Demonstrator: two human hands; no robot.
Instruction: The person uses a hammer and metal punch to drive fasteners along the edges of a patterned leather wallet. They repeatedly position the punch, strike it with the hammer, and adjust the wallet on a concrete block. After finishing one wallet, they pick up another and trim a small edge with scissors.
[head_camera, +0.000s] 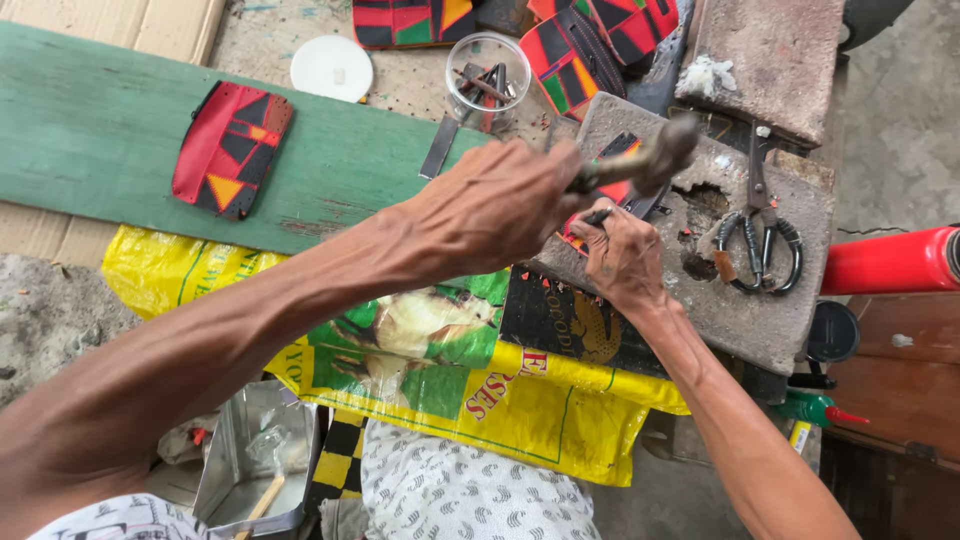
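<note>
Hammer (640, 160) up in the left hand (495, 205), grip wrapped tight on the handle, long axis running left to right with the blurred head out to the right, above the stone block (770, 310). Right hand (622, 255) sits on the block, fingers pinched narrow around a thin dark tool whose tip I can't make out, pressed at a red, black and orange patterned piece (612, 190). Scissors (760, 235) lie on the block, handles toward the person. A matching pouch (232, 148) rests on the green plank (90, 130), well apart.
</note>
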